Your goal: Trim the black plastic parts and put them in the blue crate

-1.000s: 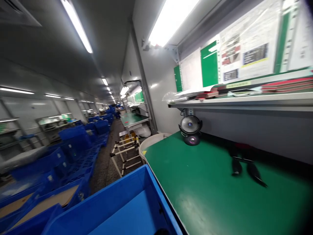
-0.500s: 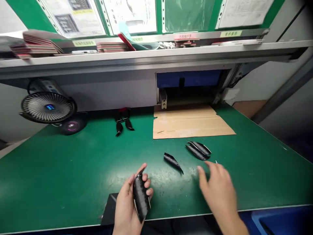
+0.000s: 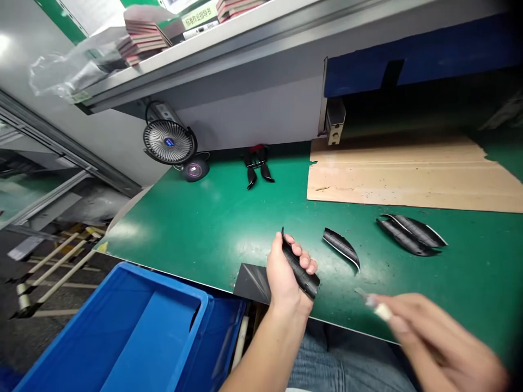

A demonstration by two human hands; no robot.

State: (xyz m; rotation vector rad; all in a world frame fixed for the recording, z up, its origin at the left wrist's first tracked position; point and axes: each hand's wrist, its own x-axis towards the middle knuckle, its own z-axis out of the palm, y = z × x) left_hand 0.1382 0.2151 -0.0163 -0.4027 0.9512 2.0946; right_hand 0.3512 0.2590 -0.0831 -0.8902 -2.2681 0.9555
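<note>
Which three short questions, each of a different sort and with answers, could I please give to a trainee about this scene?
1. What does the left hand hold: (a) small fan, (b) curved black piece, (c) blue bin?
2. True or false: the right hand is empty.
3. How many curved black pieces lie on the green tabletop, nearer to the person than the cardboard sheet?

Key: 1. b. 2. False; it holds a pale-handled small tool. 3. Three: a lone piece and two close together.
</note>
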